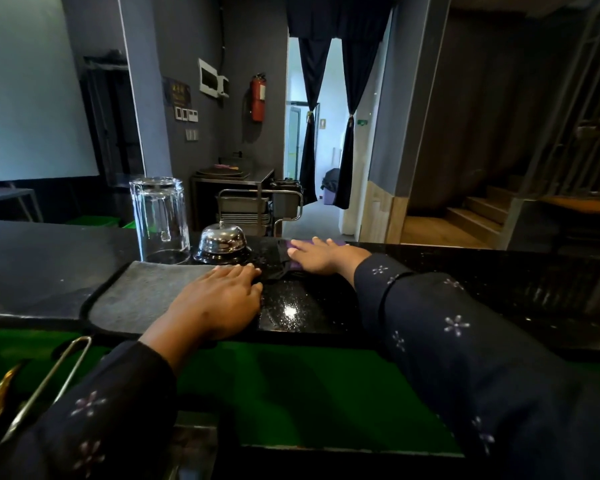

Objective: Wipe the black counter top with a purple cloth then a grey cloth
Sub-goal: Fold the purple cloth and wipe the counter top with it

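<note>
Right hand [317,256] lies palm down, fingers straight and spread, pressing flat on the purple cloth [326,244] near the far edge of the black tabletop [499,285]; only slivers of purple show past the fingertips and under the palm, with a darker fold of fabric at the thumb side. Left hand [219,299] also lies flat, fingers extended and together, resting on the right end of the grey cloth [142,292], which is spread at the near edge of the tabletop. Neither hand grips anything. Between the two hands the bare tabletop shows a bright glint. Just beyond the grey cloth stand an upturned clear glass [160,220] and, to its right, a chrome call bell [222,244], near the right thumb. Both sleeves are dark with small flower prints. Below the near edge lies a green surface [309,393].
</note>
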Demonstrator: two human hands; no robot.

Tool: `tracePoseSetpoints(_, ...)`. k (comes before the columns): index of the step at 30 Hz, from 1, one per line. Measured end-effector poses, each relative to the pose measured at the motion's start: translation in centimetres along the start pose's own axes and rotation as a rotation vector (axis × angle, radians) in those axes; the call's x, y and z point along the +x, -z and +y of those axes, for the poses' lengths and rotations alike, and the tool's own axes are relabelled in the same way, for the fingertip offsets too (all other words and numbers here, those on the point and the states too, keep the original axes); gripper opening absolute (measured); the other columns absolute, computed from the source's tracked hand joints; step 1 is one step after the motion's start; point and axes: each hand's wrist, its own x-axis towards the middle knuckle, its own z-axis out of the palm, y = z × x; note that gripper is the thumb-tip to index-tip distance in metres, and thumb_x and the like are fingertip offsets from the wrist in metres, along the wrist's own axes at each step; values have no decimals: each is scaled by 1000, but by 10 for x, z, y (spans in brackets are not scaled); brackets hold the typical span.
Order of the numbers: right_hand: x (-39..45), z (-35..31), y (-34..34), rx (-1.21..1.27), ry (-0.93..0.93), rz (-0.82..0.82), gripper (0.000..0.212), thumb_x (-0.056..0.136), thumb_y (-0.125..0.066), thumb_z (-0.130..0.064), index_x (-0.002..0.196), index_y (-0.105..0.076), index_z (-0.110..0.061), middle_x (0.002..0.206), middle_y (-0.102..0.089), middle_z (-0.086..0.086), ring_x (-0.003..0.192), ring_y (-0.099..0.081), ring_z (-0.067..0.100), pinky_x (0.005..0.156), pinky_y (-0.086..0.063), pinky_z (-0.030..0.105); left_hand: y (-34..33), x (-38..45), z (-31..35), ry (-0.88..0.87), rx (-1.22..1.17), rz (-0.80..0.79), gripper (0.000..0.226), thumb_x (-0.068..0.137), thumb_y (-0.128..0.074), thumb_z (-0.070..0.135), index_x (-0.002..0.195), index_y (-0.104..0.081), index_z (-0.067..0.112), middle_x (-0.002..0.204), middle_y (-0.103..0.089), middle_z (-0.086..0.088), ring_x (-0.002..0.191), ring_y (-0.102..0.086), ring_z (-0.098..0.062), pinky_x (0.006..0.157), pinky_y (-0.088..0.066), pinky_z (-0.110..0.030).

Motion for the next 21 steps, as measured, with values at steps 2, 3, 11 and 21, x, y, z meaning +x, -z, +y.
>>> tracePoseSetpoints(2, -2, 24, 0, -2, -56, 22, 71, 85, -9, -73, 150, -4, -45, 163, 1, 7, 149, 3, 31, 117, -1, 57, -1, -1, 0, -1, 0, 4, 52, 101, -18, 39, 151, -16, 24, 159, -14, 2, 146, -10, -15, 117, -7, -33)
tracePoseSetpoints(3, -7, 37, 1, 2, -93, 31, 70, 86, -9, -73, 150, -4, -45, 163, 1, 7, 149, 3, 32, 117, -1, 57, -1, -1, 1, -3, -1, 4, 52, 101, -18, 39, 151, -16, 24, 159, -14, 2, 146, -10, -16, 117, -7, -33)
tracePoseSetpoints(11, -86, 24, -6, 54, -94, 47, 60, 94, -10, -65, 150, -1, -44, 161, 9, 10, 147, 10, 37, 114, 9, 58, 1, -4, 3, 16, -23, 2, 52, 101, -21, 36, 151, -19, 19, 158, -19, -3, 146, -14, -20, 117, -10, -35)
tracePoseSetpoints(21, -158, -10, -25, 26, 166, 43, 58, 95, -14, -64, 150, -5, -47, 163, 2, -1, 149, 4, 24, 116, 7, 50, 8, -9, 8, 34, -46, 6, 48, 102, -26, 34, 148, -28, 19, 156, -27, -6, 144, -22, -22, 114, -18, -35)
